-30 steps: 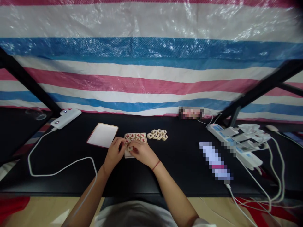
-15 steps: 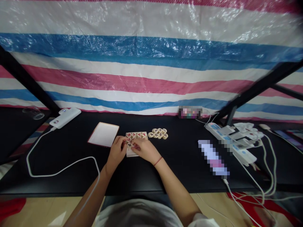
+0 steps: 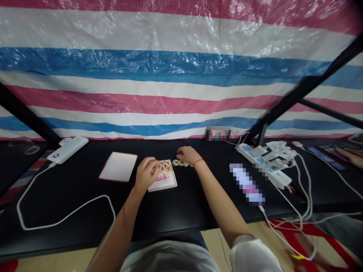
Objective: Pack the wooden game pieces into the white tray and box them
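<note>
A shallow white box point(image 3: 170, 183) lies on the table in front of me, with pink marks on its bare floor. Red-marked Chinese chess pieces point(image 3: 165, 166) fill its far end. My left hand point(image 3: 146, 174) curls over the box's left side, its fingers closed on a black-marked Chinese chess piece point(image 3: 153, 170). To the right of the box stands a group of black-marked Chinese chess pieces point(image 3: 180, 163), partly under my right hand point(image 3: 189, 155). The right fingers bend down, drawn together at the group's far left; whatever is between them is hidden.
The box lid point(image 3: 118, 167) lies at left, pale inside up. A white device point(image 3: 68, 149) trails a cable past my left arm. At right are a blurred-out phone point(image 3: 246, 183) and a power strip point(image 3: 263, 166) with plugs. Another person's hand point(image 3: 351, 155) shows at far right.
My right hand has left the box and moved right and away from me, onto the black-marked pieces. The left hand stays at the box, now lifted slightly with a piece. The view has shifted.
</note>
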A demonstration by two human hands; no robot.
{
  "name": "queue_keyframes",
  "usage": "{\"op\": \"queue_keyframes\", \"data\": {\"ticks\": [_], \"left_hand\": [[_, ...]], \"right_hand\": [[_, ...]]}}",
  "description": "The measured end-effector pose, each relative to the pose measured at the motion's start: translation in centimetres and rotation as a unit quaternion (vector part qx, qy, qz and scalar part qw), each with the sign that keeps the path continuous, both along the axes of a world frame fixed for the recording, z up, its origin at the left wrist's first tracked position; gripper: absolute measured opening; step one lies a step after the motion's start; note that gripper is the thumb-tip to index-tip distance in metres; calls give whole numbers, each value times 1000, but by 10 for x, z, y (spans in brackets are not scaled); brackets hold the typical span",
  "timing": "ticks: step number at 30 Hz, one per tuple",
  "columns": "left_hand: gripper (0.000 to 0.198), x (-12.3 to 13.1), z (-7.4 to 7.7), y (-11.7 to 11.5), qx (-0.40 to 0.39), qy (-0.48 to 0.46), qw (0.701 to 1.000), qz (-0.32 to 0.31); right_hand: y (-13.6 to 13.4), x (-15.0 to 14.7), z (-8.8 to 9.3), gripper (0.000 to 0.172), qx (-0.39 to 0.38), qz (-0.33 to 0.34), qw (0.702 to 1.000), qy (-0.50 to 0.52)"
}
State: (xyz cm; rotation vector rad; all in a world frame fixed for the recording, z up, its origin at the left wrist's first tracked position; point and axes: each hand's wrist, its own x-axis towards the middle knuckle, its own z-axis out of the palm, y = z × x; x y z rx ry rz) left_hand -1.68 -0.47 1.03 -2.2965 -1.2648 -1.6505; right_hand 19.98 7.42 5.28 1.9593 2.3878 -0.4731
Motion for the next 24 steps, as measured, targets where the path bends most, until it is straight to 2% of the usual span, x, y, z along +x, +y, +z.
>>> {"op": "queue_keyframes", "data": {"ticks": [4, 10, 24], "left_hand": [[17, -5, 2, -4, 9, -11, 1000, 7], [16, -3, 1, -4, -24, -11, 1000, -6], [17, -1, -2, -2, -69, 5, 998, -7]], "right_hand": [[7, -3, -2, 26, 10, -4, 1000, -18], [12, -6, -8, 26, 12, -5, 999, -43], [13, -9, 5, 21, 39, -4, 997, -59]]}}
